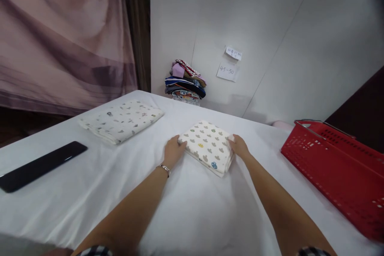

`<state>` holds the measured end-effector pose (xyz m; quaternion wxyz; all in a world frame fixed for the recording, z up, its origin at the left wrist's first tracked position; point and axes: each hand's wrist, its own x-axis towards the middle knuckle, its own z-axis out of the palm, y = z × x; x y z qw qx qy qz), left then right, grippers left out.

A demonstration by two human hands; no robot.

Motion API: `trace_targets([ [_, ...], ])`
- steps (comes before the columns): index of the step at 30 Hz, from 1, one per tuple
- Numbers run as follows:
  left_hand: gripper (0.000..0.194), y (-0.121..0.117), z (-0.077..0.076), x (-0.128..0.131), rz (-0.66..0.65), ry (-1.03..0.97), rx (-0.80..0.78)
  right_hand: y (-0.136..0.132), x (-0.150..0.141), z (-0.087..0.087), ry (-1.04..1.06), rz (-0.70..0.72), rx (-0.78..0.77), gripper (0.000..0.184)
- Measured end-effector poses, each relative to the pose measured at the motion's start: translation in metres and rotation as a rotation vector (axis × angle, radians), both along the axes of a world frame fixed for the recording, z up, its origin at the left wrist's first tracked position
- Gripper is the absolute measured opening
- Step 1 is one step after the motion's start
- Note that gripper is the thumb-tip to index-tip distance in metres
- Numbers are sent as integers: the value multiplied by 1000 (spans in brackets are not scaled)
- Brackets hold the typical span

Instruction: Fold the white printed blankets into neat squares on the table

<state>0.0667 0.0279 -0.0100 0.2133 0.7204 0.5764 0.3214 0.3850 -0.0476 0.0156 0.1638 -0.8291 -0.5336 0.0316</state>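
A folded cream cloth (207,145) printed with small grey, yellow and blue shapes lies on the white-covered table (192,212). My left hand (173,151) grips its left edge, fingers curled under the fold; a bracelet sits on that wrist. My right hand (239,146) holds the right edge the same way. Both hands are closed on the cloth from opposite sides.
A second folded patterned cloth (121,120) lies at the back left. A flat black bar (39,165) rests near the left edge. A red plastic basket (339,170) stands at the right. A stack of coloured clothes (185,83) sits against the far wall under paper notes (228,72).
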Motion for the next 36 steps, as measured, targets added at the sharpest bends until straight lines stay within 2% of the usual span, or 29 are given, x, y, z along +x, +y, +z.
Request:
trace_targets([
  [3, 52, 1, -2, -1, -13, -19, 4, 23, 1, 5, -5, -9, -89, 53],
  [8, 54, 0, -4, -1, -6, -51, 11, 49, 7, 7, 25, 53, -213, 59],
  [14, 54, -1, -3, 0, 5, -51, 3, 65, 16, 15, 60, 117, -280, 64],
  [18, 54, -2, -1, -1, 7, -63, -30, 66, 19, 16, 95, 137, -298, 64],
  [23, 58, -2, 0, -1, -9, -160, -94, 44, 32, 22, 232, 57, -420, 63],
  [26, 57, -4, -1, 1, -27, -208, -121, 14, 40, 26, 366, -3, -521, 61],
  [31, 54, -15, 0, 9, -198, -269, -163, -42, 35, 28, 692, -23, -591, 62],
  [33, 55, -21, 1, 14, -230, -268, -195, -54, 31, 29, 753, -38, -601, 61],
  [36, 56, -29, 2, 22, -240, -282, -241, -55, 27, 29, 690, -97, -511, 60],
])
